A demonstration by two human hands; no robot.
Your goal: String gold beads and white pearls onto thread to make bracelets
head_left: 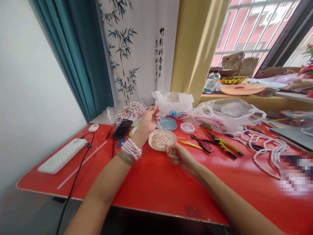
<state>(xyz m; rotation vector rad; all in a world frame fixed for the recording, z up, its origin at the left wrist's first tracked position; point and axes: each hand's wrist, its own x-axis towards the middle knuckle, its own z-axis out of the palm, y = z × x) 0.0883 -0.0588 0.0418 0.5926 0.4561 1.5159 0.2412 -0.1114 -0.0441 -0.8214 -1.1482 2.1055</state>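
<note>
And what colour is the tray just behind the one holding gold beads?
Blue; that tray shows best in the head view.

From my distant station I see a bright barred window (249, 36) right of the bamboo-print panel (146, 49), a teal curtain (78, 52) and pale wall (31, 85) left, a red table (151, 186) below.

Calligraphy (160, 52) on bamboo curtain (146, 26) begins “竹影”; rest unclear.
</note>
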